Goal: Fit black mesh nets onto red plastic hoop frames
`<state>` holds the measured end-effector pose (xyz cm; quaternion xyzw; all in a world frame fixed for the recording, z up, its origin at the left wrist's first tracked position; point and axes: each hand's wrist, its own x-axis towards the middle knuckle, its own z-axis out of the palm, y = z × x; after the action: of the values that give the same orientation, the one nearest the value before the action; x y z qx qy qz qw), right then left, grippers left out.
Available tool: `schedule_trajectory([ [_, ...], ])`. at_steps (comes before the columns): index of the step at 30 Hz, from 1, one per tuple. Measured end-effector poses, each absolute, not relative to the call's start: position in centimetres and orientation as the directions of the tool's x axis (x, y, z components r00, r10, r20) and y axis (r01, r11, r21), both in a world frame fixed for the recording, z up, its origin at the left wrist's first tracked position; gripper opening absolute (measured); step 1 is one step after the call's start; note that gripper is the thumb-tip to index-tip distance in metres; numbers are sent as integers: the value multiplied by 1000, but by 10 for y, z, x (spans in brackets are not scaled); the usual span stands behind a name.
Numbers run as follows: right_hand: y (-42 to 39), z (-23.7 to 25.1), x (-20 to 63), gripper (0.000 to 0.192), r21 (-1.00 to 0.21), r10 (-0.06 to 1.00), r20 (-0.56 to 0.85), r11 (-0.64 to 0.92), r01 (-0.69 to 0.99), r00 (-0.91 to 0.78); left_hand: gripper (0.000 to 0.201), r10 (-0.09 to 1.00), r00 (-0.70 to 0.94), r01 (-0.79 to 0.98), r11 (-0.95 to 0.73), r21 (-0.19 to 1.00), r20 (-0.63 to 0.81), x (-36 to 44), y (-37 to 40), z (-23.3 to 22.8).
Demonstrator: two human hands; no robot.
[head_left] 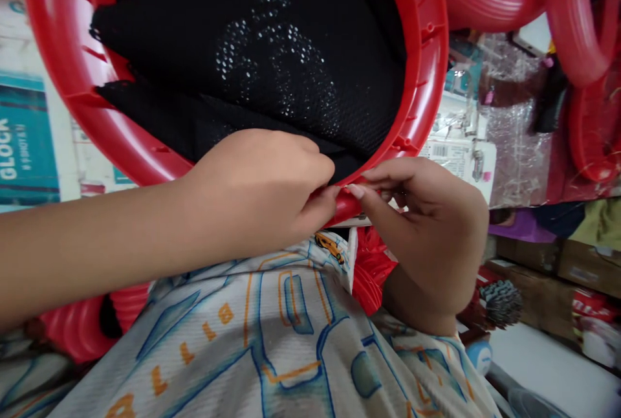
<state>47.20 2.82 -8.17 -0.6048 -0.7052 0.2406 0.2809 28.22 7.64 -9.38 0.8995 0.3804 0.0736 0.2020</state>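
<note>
Glossy red plastic ring (431,62) around black perforated mesh fabric (301,68), directly before us. Left hand (272,182) curled, right hand (427,224) narrow, both at its near rim; we cannot tell what they grip. We judge ring light, stiff, slick; mesh soft. Best hold: ribbed rim.

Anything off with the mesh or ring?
Yes: the black mesh lies folded unevenly, with two loose corners poking over the left side of the red ring in the picture. No spill visible.

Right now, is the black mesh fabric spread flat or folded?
Folded, partly: the black mesh fabric shows overlapping layers within the red plastic ring.
</note>
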Motion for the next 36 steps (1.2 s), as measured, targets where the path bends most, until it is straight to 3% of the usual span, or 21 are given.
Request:
schedule_trajectory([
  [6, 41, -76, 476, 19, -772, 985, -61, 57, 633, -162, 36, 711, 608, 770, -417, 484, -354, 291, 88, -81],
  [10, 46, -69, 473, 24, -752, 980, -103, 34, 658, -169, 37, 724, 546, 816, -344, 465, -421, 294, 93, -78],
  [16, 50, -67, 471, 27, -722, 973, -140, 28, 692, -185, 45, 739, 593, 775, -418, 474, -319, 292, 89, -84],
  [23, 57, -68, 474, 28, -672, 951, -191, 53, 739, -242, 45, 729, 635, 762, -535, 364, -257, 293, 82, -85],
  [30, 42, -60, 472, 22, -468, 983, -40, 141, 872, -180, 51, 733, 653, 748, -583, 318, -192, 291, 79, -87],
  [36, 36, -55, 486, 22, -380, 953, 49, 296, 876, -300, 52, 708, 685, 726, -640, 254, -173, 292, 77, -89],
])
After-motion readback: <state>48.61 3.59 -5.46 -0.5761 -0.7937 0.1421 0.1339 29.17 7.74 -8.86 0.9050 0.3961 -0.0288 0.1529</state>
